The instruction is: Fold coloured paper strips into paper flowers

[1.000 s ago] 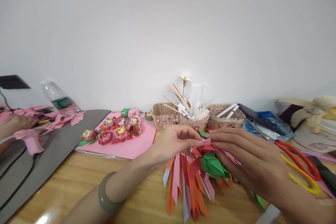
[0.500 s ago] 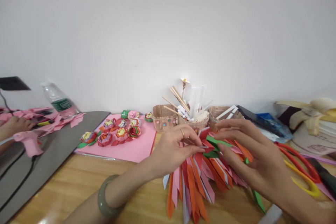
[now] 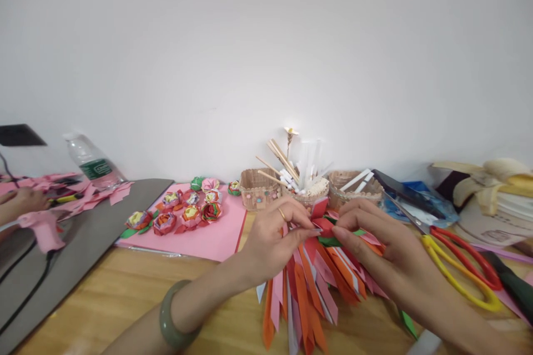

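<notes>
Between my two hands is a small folded red paper piece (image 3: 320, 208). My left hand (image 3: 277, 236), with a ring, pinches it from the left with thumb and forefinger. Thumb and fingers of my right hand (image 3: 370, 233) close on its right side. Right below and behind lie many folded paper strips (image 3: 306, 294) in orange, pink, red and white, fanned over the wooden table (image 3: 225, 310). Green strips (image 3: 331, 241) show between my hands. My fingertips hide part of the red piece.
Finished paper flowers (image 3: 191, 216) lie on a pink sheet (image 3: 225, 241). Behind stand small baskets (image 3: 260, 191) with sticks. Scissors (image 3: 462, 266) lie at right, near a banana peel (image 3: 487, 183). At left are a pink glue gun (image 3: 44, 230), a bottle (image 3: 94, 163) and another person's hand (image 3: 25, 203).
My right hand has moved left and its fingers have closed on the red paper piece. My left hand keeps its pinch. The scissors show more fully now.
</notes>
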Available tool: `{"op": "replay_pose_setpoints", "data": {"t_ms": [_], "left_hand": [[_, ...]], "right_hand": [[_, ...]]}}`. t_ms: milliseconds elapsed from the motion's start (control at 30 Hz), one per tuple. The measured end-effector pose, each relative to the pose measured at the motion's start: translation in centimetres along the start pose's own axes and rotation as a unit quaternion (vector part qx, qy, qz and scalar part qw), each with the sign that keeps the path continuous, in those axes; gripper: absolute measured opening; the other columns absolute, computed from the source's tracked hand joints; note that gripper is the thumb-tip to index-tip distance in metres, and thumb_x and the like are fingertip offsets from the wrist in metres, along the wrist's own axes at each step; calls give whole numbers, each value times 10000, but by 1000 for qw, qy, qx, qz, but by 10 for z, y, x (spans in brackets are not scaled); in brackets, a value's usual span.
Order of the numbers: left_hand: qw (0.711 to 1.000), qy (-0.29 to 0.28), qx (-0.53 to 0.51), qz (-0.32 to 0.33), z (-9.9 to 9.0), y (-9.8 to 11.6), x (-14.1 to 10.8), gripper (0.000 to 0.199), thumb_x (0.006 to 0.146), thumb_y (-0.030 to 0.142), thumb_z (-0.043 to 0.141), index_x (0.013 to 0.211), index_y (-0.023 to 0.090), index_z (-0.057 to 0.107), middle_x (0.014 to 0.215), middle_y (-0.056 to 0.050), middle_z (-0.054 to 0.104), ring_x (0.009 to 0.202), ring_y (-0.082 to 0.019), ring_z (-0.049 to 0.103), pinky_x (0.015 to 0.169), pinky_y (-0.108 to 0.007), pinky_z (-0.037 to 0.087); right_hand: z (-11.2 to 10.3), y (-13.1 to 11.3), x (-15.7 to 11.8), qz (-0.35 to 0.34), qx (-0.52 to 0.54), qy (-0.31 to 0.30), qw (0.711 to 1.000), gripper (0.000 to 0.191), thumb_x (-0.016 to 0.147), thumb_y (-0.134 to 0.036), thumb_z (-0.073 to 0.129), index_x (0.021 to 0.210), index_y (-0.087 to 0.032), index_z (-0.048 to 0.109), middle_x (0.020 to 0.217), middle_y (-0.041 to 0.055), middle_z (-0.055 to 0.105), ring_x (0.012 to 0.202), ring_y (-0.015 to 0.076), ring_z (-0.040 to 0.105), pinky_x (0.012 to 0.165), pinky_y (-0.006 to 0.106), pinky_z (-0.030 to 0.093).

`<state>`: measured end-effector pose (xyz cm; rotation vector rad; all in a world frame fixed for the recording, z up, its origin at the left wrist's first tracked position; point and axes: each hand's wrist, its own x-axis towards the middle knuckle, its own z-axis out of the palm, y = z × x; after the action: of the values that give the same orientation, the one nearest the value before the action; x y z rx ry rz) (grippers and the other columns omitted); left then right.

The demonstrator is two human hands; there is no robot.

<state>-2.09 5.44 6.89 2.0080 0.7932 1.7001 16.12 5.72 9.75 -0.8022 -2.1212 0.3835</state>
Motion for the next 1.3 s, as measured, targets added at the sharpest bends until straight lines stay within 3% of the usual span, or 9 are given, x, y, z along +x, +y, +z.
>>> {"op": "replay_pose_setpoints", "data": {"t_ms": [233,600,800,900,1100,1200,1300], "left_hand": [[999,14,51,-3,5,-3,-6,97,829,150,588,763,191,529,757,-17,583,740,-150,572,672,-293,464],[997,48,45,-45,10,-5,-13,109,864,146,526,790,209,477,827,-26,537,878,-171,576,739,-317,486],[995,23,-10,-96,10,0,-13,104,862,145,533,784,194,484,1036,-77,576,968,-173,593,722,-297,522],[997,32,24,-59,10,2,-13,114,847,128,550,767,189,497,1002,-73,606,955,-173,607,761,-315,515],[991,14,81,103,10,-3,-14,165,829,26,493,827,191,495,959,-78,658,921,-160,642,799,-317,523],[991,9,68,112,12,-5,-16,185,838,15,456,828,197,482,930,-67,670,888,-153,653,811,-326,529],[994,19,61,85,13,-5,-17,161,859,47,455,826,204,473,911,-53,647,809,-127,645,667,-238,531]], "right_hand": [[4,-2,-1,-3,-34,21,999,230,901,-270,497,688,-216,563,733,25,584,679,164,589,583,283,494],[13,-2,-5,5,-38,51,998,221,901,-262,492,692,-219,548,733,23,570,682,166,563,574,281,478],[15,-3,-6,11,-19,54,998,221,904,-251,483,687,-224,516,712,9,544,672,162,545,555,271,450],[15,-3,-5,5,-34,65,997,214,891,-246,502,680,-224,521,755,24,556,722,173,562,587,278,468],[15,-4,-7,-1,-67,81,995,193,879,-253,524,689,-224,537,732,20,538,682,174,545,568,279,448],[17,-5,-8,27,-34,60,997,205,889,-270,519,689,-224,518,718,10,514,659,163,522,556,271,429],[18,-6,-9,59,-1,39,998,225,904,-283,496,687,-221,509,744,13,506,697,164,516,596,276,425]]}}
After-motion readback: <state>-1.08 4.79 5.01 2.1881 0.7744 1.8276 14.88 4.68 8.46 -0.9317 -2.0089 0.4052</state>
